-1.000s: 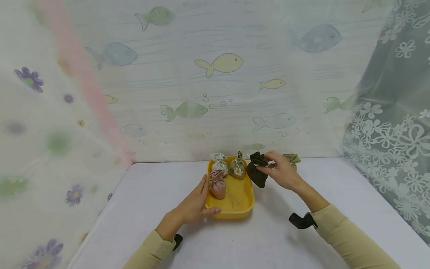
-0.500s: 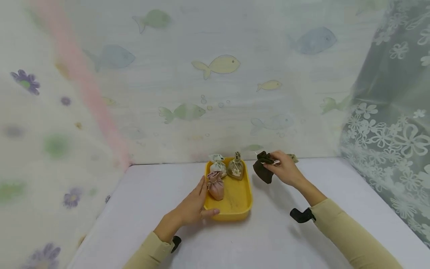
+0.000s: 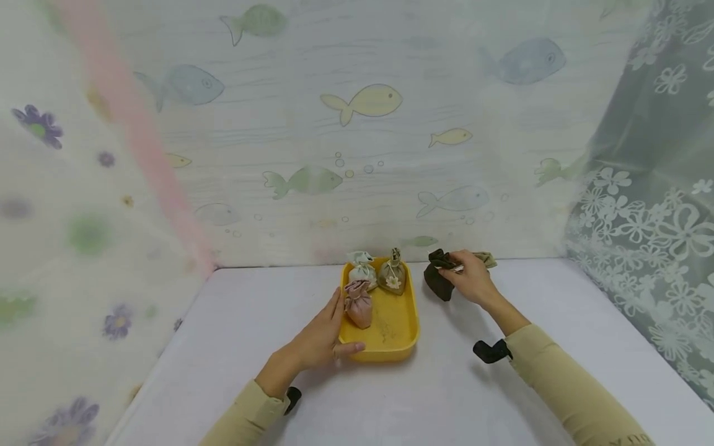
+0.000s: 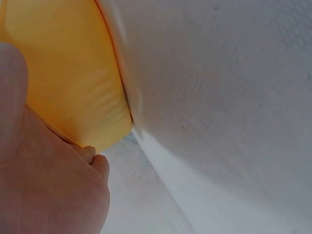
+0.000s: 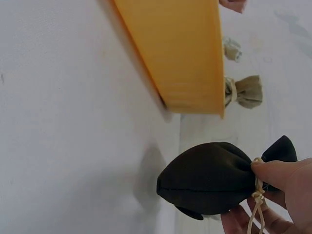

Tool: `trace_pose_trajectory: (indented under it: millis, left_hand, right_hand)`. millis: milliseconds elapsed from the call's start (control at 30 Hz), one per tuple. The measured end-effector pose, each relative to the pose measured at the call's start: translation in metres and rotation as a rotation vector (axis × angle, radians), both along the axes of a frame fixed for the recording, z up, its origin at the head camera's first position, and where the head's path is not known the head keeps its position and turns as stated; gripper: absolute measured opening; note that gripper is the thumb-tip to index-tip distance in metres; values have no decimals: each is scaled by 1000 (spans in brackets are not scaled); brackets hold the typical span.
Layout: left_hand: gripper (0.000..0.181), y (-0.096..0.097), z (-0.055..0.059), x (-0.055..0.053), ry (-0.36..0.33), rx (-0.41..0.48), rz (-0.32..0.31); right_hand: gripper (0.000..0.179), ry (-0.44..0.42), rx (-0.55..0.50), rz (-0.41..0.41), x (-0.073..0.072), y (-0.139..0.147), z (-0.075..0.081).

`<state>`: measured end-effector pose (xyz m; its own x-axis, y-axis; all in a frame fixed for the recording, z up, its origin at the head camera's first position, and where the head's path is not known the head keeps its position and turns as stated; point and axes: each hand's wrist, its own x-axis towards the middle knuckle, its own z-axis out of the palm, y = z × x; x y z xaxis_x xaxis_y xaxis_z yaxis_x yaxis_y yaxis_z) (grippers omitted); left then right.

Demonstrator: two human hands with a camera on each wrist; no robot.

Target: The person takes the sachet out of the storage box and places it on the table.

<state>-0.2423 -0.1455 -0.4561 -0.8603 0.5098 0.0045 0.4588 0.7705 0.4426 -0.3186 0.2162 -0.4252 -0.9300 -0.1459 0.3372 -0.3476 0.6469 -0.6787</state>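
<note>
My right hand [image 3: 474,279] pinches a dark drawstring pouch [image 3: 437,284] by its tied neck, to the right of a yellow tray [image 3: 409,352]. In the right wrist view the pouch [image 5: 207,173] hangs close over the white table, with its pale cord dangling by the fingers. My left hand [image 3: 317,342] rests against the tray's left side, fingers straight along the wall and thumb at the front corner. Inside the tray are a pink pouch [image 3: 359,311], a pale mint pouch [image 3: 362,274] and a brown pouch with a white flower [image 3: 393,279].
Behind my right hand a light olive pouch [image 3: 488,259] shows only its top. The white table [image 3: 424,409] meets a fish-print curtain [image 3: 357,204] at its back edge. Patterned sheets hang at the left and right. A black wrist mount [image 3: 491,352] juts from my right sleeve.
My right hand has carried the dark pouch to the right, away from the tray's right rim. The left hand and the pouches in the tray stay in place.
</note>
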Motion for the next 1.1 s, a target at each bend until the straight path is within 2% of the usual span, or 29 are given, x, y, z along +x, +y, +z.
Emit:
trace_pose_trajectory:
  millis: [167,367,600,800,900,1100]
  left_hand:
    - [119,1,2,1,-5,-10,7]
    - [117,2,6,2,0,-1,5]
    - [117,2,6,5,-16,5,16]
    - [116,1,2,7,-21,3,17]
    - [114,0,1,5,-3,-2,9]
    - [114,2,2,2,11,1,-5]
  right_hand:
    - [35,0,38,-33,-5,0,-6]
    - [34,20,60,-35,-9,2,-15]
    - [42,-18,57,-27,-7,6,-21]
    - [49,-42,77,-34,0,9,-23]
    - [54,-65,94,-42,7,12,-19]
    - [56,-55,119,-40,21,21,-8]
